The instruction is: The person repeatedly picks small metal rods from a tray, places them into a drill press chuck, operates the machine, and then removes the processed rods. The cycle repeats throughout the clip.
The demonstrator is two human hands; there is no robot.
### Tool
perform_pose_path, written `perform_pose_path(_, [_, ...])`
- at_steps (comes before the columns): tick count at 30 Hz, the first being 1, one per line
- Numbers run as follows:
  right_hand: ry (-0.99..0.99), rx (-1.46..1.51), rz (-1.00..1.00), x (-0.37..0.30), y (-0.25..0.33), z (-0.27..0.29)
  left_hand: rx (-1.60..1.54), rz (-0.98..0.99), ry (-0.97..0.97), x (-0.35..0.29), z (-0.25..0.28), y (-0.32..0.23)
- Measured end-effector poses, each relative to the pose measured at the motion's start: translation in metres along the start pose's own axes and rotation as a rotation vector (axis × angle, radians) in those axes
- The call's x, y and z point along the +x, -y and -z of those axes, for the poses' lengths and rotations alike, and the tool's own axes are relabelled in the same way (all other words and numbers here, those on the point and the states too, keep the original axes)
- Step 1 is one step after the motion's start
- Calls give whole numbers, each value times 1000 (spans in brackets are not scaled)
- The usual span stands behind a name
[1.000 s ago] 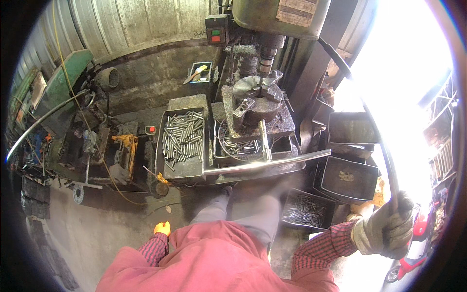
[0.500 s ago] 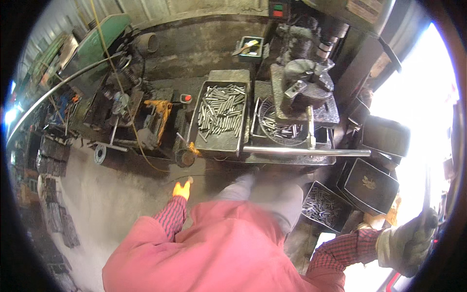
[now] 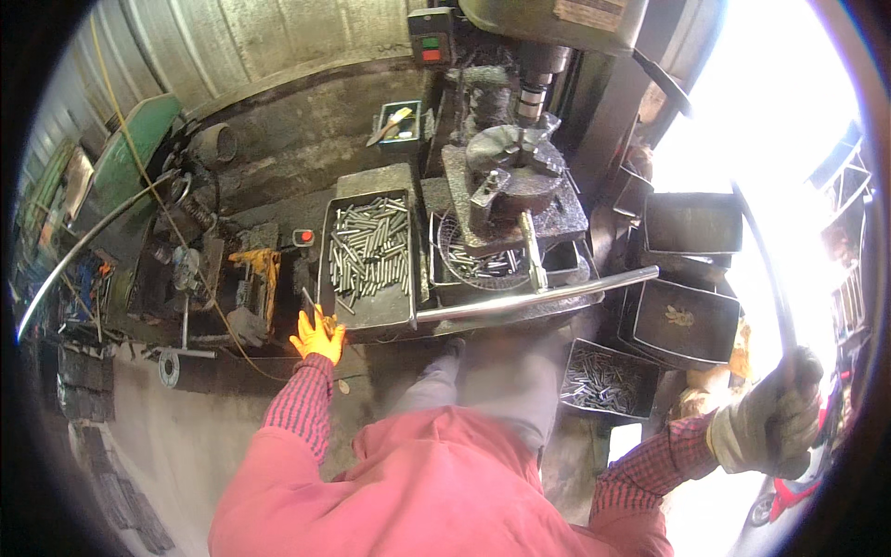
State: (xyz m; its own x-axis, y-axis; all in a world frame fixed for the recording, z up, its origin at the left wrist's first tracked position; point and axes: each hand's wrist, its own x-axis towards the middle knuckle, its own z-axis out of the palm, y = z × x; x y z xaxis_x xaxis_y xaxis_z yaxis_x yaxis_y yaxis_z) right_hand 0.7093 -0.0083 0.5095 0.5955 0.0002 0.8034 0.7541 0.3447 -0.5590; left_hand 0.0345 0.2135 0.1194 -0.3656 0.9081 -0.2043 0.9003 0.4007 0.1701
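My left hand (image 3: 317,340), in an orange glove, reaches to the near left corner of a metal tray (image 3: 366,311). Its fingers look spread, close to a thin rod (image 3: 307,298) beside the tray. Short metal pins (image 3: 371,246) fill much of that tray. Far to the right, my right hand (image 3: 770,418), in a greyish-white glove, is wrapped round a long lever (image 3: 768,269). A drill press chuck (image 3: 531,97) hangs above a round jawed vise (image 3: 509,172). From the vise a handle (image 3: 531,251) points toward me.
A long bright bar (image 3: 543,299) crosses the bench front. Lower right are a bin of pins (image 3: 610,381) and dark metal boxes (image 3: 689,320). A small box with a brush (image 3: 399,125) and a switch box (image 3: 431,39) stand behind. A yellow cord (image 3: 167,204) hangs at left.
My left hand has moved forward from over the floor to the tray's near left corner. The view has shifted, and my right hand stays on the lever.
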Motion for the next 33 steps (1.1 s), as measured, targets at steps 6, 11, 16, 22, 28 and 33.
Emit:
perform_pose_path(6, [20,1369,-254,8,-9,-2,-229,-280,-187,23,33,-10])
perform_pose_path(11, [-212,1286,-354,12,-5,-5,-1181,-662,-252,29,112,-126])
perform_pose_path(16, [37,1327,-127,19,14,-18,-1409,-753,112,8,177,-233])
perform_pose_path(22, [393,1431,-211,35,-9,3,-1104,-924,73,-9,194,-273])
perform_pose_path(28, [-200,1429,-346,30,-16,11,-397,-993,-111,-22,233,-286])
perform_pose_path(33, [-281,1016,-310,22,6,-11,-151,-1017,-161,-23,258,-313])
